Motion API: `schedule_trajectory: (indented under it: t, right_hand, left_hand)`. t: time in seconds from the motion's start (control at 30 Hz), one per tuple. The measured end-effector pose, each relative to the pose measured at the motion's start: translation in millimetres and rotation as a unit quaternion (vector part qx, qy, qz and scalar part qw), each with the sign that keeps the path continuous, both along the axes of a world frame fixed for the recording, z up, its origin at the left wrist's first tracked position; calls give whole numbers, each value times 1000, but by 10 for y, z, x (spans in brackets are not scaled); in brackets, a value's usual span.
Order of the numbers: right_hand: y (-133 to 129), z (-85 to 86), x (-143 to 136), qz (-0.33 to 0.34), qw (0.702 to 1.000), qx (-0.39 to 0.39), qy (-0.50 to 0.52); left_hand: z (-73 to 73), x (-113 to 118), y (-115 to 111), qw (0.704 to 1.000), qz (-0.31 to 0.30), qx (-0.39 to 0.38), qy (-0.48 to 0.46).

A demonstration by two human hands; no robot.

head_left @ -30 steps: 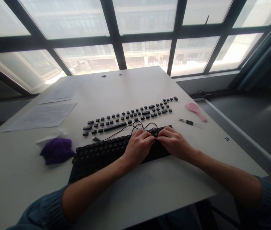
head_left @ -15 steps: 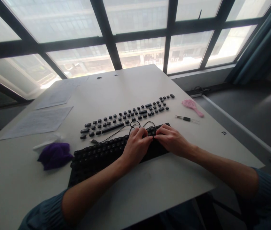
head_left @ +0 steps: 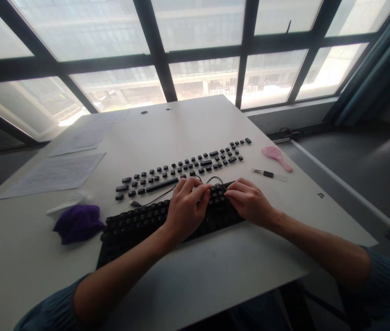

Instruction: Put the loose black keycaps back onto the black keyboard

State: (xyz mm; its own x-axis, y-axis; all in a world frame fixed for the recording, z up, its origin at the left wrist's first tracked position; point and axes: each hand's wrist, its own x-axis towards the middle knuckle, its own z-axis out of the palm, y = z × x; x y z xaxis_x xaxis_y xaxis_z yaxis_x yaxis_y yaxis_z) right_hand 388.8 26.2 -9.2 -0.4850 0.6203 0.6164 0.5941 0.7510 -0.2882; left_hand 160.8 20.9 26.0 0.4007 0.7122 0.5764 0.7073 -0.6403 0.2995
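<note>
A black keyboard (head_left: 146, 225) lies at a slant on the white table, some keycaps on it and its lower right part bare. Over its middle is my left hand (head_left: 188, 204), thumb and index fingertips close together in a pinch; whatever they hold is too small to make out. At the keyboard's right end, my right hand (head_left: 250, 200) has its fingertips pinched by the small block of keys (head_left: 217, 195), and anything in them is hidden. Behind the keyboard, loose black keycaps lie in rows, with a long spacebar (head_left: 162, 185) among them.
A thin cable with a USB plug (head_left: 135, 203) runs behind the keyboard. To the right lie a wire keycap puller (head_left: 268, 174) and a pink hairbrush (head_left: 273, 154). A purple cloth (head_left: 78, 224) and paper sheets (head_left: 55, 177) are on the left. Windows stand beyond the table.
My hands have drawn apart: the left moved left and slightly up, the right slightly right. More of the small key block on the keyboard's right end now shows between them.
</note>
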Motion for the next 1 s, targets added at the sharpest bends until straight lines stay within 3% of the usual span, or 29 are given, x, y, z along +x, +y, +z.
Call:
schedule_trajectory:
  t: [0.17, 0.3, 0.43, 0.6, 0.77, 1.0]
  right_hand:
    - [36, 33, 51, -21, 999, -11, 30]
    - [197, 113, 233, -74, 996, -17, 38]
    - [570, 243, 509, -148, 988, -29, 15]
    - [1321, 381, 764, -252, 961, -43, -101]
    - [2011, 356, 828, -253, 950, -73, -167]
    - [2475, 216, 813, -202, 942, -101, -249]
  left_hand:
    - [107, -186, -6, 999, 25, -44, 18]
    - [231, -389, 127, 996, 30, -70, 39]
    - [450, -424, 502, 995, 43, -69, 58]
    - [601, -25, 1226, 989, 32, -140, 46]
    - [458, 628, 1972, 975, 31, -209, 68]
    - [-36, 1242, 2700, 957, 11, -269, 105]
